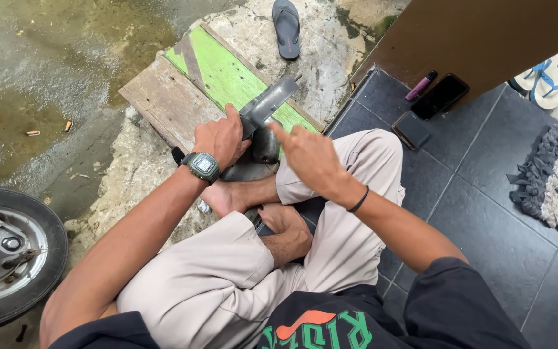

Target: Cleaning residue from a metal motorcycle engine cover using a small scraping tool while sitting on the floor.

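One grey metal tool [267,103] lies over a green board [227,74], in front of the person's crossed legs. The left hand [222,139] wraps its fingers tight around the tool. The right hand [310,155] has loose fingers and one finger pointing at the tool. One dark round part [265,145] sits under the tool, partly hidden by the hands. One flip-flop [287,27], one phone [440,95], one purple pen [421,85], three butts [32,132] and one wheel [8,255] lie around.

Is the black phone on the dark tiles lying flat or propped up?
Flat. The black phone lies face up on the dark floor tiles, beside a purple pen-shaped stick.
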